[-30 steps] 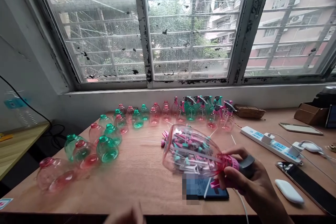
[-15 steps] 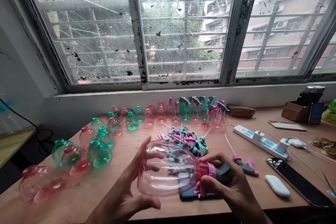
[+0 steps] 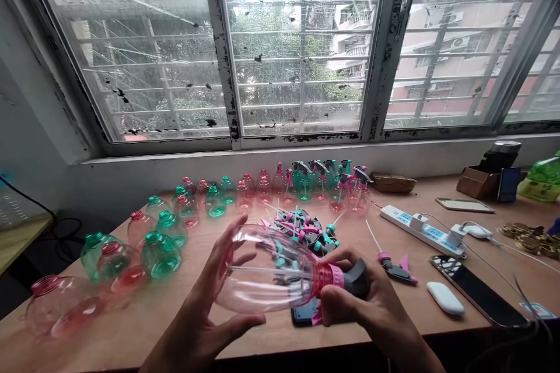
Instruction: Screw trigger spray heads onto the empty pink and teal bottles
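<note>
I hold a clear pink spray bottle [image 3: 266, 277] on its side above the wooden table [image 3: 144, 320]. My left hand [image 3: 210, 309] wraps round the bottle's base, thumb below and fingers over the top. My right hand [image 3: 367, 306] grips the pink collar and dark grey trigger head [image 3: 352, 281] at the bottle's neck. Behind the bottle lies a pile of loose pink, teal and grey trigger heads [image 3: 301, 228] with white tubes. One more loose trigger head [image 3: 396, 267] lies to the right.
Several empty green and pink bottles [image 3: 161, 239] stand at left, one pink bottle [image 3: 65, 308] lying near the edge. Capped bottles [image 3: 324, 183] line the back. A phone [image 3: 301, 313] lies under my hands. At right: power strip [image 3: 420, 227], black phone [image 3: 476, 288], white case [image 3: 445, 298], cardboard box [image 3: 476, 182].
One second ago only my right hand held the bottle, tilted up. My left hand has since come up and closed round its base, and the bottle now lies lower and level.
</note>
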The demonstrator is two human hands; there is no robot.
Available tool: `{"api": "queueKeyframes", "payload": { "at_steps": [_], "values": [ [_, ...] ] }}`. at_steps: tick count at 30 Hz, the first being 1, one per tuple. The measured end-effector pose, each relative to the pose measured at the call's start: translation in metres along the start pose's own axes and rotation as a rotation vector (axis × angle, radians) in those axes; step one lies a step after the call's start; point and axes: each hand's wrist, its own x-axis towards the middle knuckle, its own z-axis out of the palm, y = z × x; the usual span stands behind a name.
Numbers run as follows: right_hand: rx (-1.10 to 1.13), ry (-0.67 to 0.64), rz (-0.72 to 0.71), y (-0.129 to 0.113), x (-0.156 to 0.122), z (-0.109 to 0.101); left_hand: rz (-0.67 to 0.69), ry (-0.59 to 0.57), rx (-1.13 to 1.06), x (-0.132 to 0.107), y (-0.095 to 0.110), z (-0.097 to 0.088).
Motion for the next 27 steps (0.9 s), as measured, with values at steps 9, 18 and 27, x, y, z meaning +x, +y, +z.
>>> {"api": "queueKeyframes", "payload": {
  "at_steps": [9,18,27],
  "values": [
    [-0.195,0.047,-0.155,-0.004,-0.009,0.007,-0.041,0.135,-0.072,0.008,0.018,0.006],
    [-0.003,-0.042,-0.072,0.002,0.004,-0.012,0.081,0.139,0.058,0.004,-0.01,0.022],
    [-0.062,0.043,-0.111,-0.001,0.005,-0.015,0.036,0.121,0.081,0.009,-0.006,0.028]
  ]
}}
